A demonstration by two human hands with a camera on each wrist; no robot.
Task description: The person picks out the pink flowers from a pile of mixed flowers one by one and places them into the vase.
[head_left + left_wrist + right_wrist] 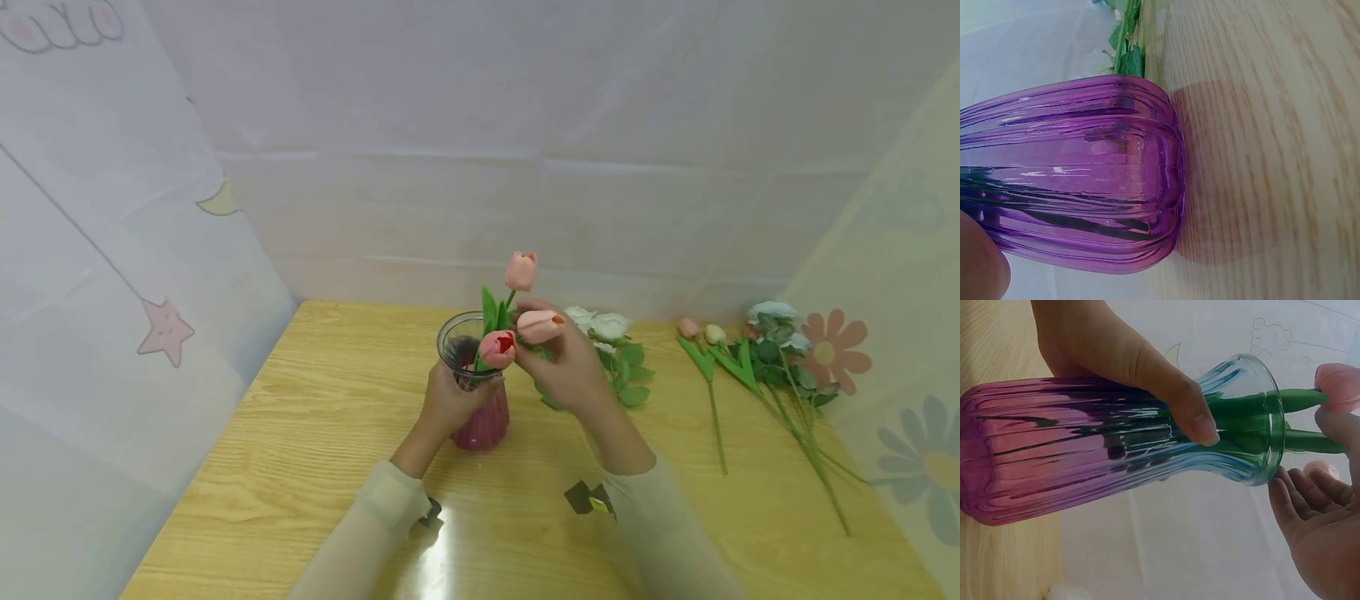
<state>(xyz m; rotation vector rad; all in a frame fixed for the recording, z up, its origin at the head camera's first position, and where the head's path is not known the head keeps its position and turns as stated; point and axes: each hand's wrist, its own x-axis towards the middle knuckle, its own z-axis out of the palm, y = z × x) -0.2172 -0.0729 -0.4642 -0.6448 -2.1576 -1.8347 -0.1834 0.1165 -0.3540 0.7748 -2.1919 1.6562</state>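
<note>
A ribbed glass vase (483, 421), clear at the neck and purple at the base, stands on the wooden table (315, 433). My left hand (450, 402) grips it around the neck, thumb across the glass in the right wrist view (1200, 422). Two pink tulips (520, 271) (497, 348) stand in the vase with their green stems (1297, 400) through the mouth. My right hand (564, 360) is just right of the rim and pinches a third pink tulip (540, 326) below its bloom. The left wrist view shows the purple base (1085, 175) resting on the wood.
White roses with green leaves (611, 329) lie just behind my right hand. Several more tulips and roses (750, 354) lie along the table's right side. Pale printed curtains (112, 250) close in the table at the left, back and right.
</note>
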